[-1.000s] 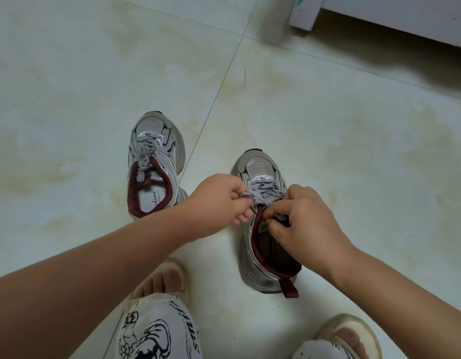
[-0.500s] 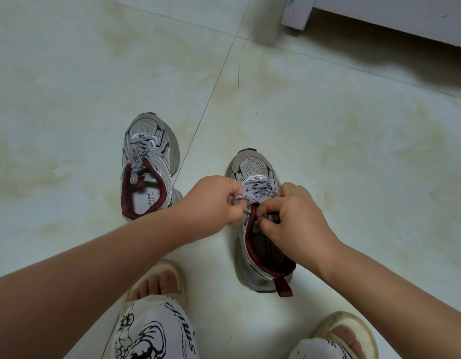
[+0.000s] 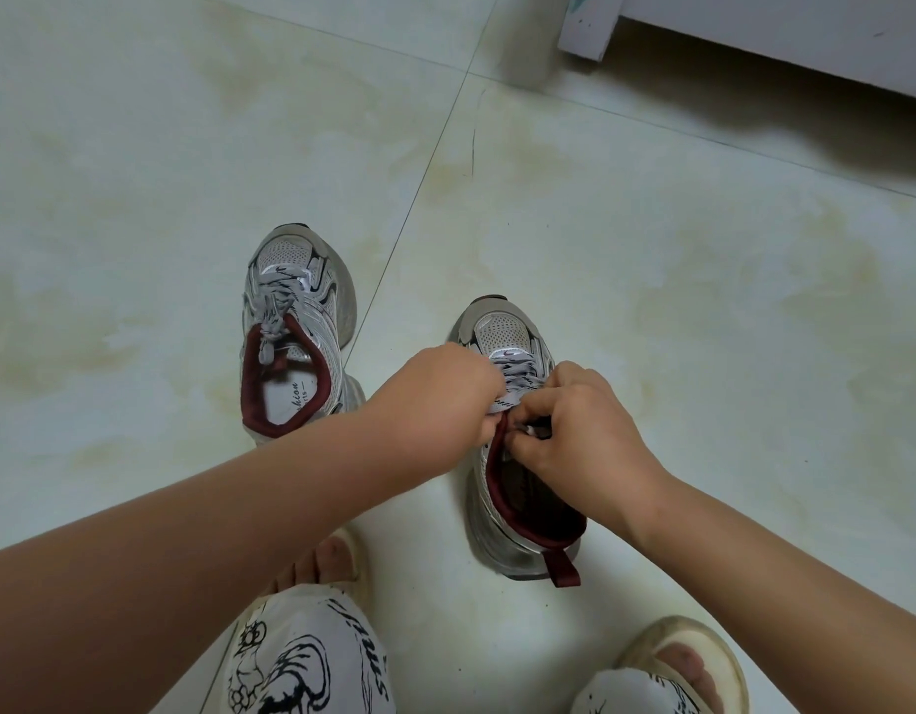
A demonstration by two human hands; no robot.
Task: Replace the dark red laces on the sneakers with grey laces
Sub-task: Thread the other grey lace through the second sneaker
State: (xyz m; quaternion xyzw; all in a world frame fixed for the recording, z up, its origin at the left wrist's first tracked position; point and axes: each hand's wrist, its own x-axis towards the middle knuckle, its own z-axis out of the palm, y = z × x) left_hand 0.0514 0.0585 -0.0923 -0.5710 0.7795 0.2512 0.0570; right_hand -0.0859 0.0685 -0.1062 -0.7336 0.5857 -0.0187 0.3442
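Sneakers are what fill my view: two grey mesh trainers with dark red collar lining stand on the pale glossy tiled floor [image 3: 651,301], toes pointing to twelve o'clock. The left grey sneaker [image 3: 296,322] sits at about ten o'clock from the middle of the frame, untouched, already threaded with a grey printed lace [image 3: 278,306] whose ends hang down over its tongue. The right grey sneaker [image 3: 502,456] stands just beside it at four o'clock, a dark red pull tab at its heel toward six. I see both hands meeting over the top eyelets of this shoe, close together and almost touching. My left hand [image 3: 440,399] comes in from eight o'clock with its fingers curled, pinching a flat grey lace with dark print [image 3: 512,383] that is stretched across the tongue. My right hand [image 3: 579,425] comes in from four o'clock, its thumb and forefinger nipped together on what looks like the tip of the same lace at the collar edge; the tip is small and partly hidden, so I cannot tell exactly how it runs through the eyelet. At six o'clock are white trousers with black cartoon print [image 3: 301,662] and two feet in cream open-toed slippers [image 3: 703,646]. At one o'clock, well apart from the shoes, stands a white furniture base [image 3: 754,28].
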